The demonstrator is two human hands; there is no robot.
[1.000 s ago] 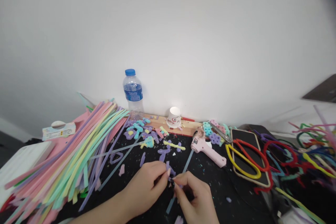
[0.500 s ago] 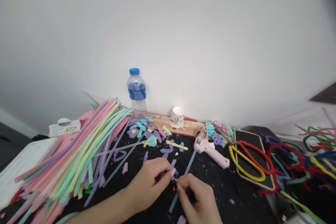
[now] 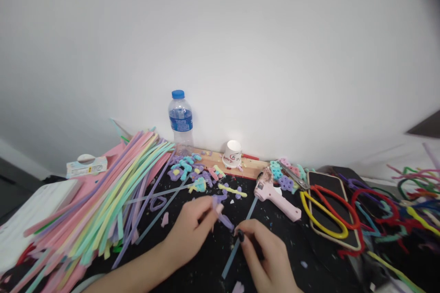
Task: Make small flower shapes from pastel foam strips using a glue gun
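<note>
Between my two hands stretches a short purple pipe cleaner piece (image 3: 226,222). My left hand (image 3: 192,226) is closed in a pinch at its upper end, fingertips beside a purple bent shape (image 3: 219,199) on the black surface. Thumb and forefinger of my right hand (image 3: 264,252) are pressed together at the lower end. A translucent glue stick (image 3: 231,258) lies beside my right fingertips. Just beyond my hands are a yellow piece with purple ends (image 3: 233,190) and a turquoise-and-yellow piece (image 3: 198,185). The pink glue gun (image 3: 280,201) rests to the right.
A big bundle of pastel pipe cleaners (image 3: 103,201) spreads over the left side. Against the wall stand a water bottle (image 3: 181,121) and an upturned paper cup (image 3: 233,153). Metal snips (image 3: 294,175), a phone (image 3: 332,206) and red and yellow loops (image 3: 323,222) lie right.
My hands have moved apart, the left up and leftward, the right slightly rightward. More of the purple piece now shows between them.
</note>
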